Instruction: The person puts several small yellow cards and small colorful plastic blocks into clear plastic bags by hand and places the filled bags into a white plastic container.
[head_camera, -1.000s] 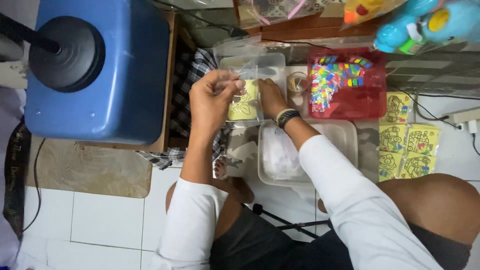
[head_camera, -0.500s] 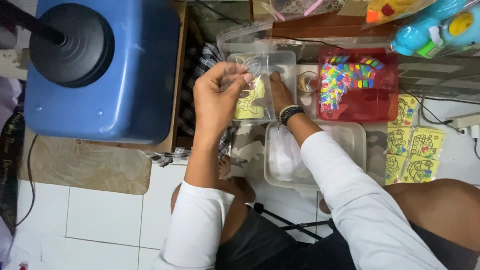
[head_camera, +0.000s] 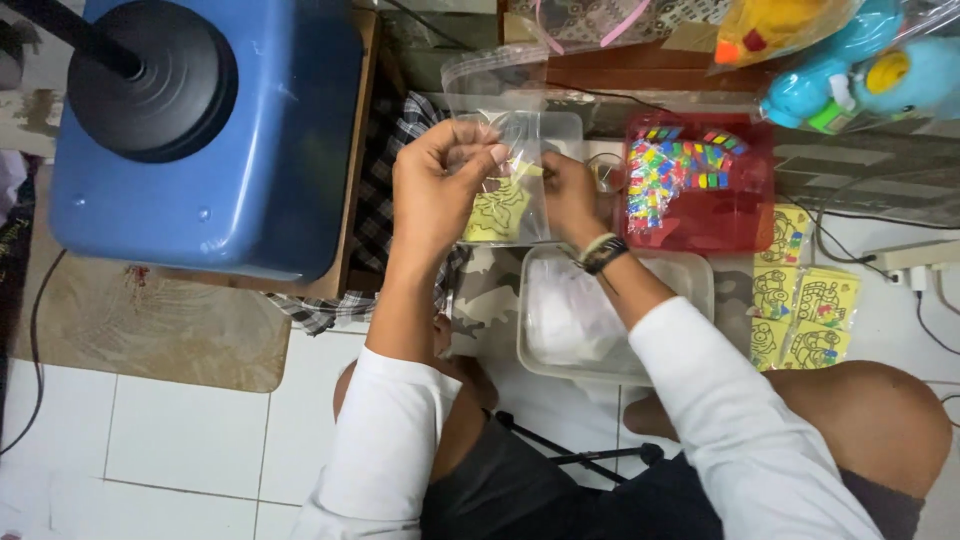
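Head view: a clear plastic bag (head_camera: 505, 185) is held up between both hands, above the far end of the floor work area, in front of a clear lidded box (head_camera: 560, 130). Inside the bag a yellow card with a dark line drawing (head_camera: 497, 210) is seen, sitting low and slightly tilted. The left hand (head_camera: 435, 185) is closed in a pinch on the bag's upper left edge, fingers curled tight. The right hand (head_camera: 568, 195) is closed on the bag's right edge, with thumb and fingers partly hidden behind the plastic; a dark wristband (head_camera: 603, 252) is worn on that wrist. Just below the hands a clear tub with white contents (head_camera: 690, 290) is placed on a camouflage-pattern cloth (head_camera: 485, 295). To the right, a red tray of small multicoloured pieces (head_camera: 745, 225) is seen, and beside it a loose spread of more yellow cards (head_camera: 805, 300) on the white tiled floor (head_camera: 180, 440). The left side is taken up by a big blue container with a black round cap (head_camera: 270, 150), close to the left forearm. Bagged plastic toys (head_camera: 840, 60) are lying at top right. The bag's lower part is partly screened by the left hand.
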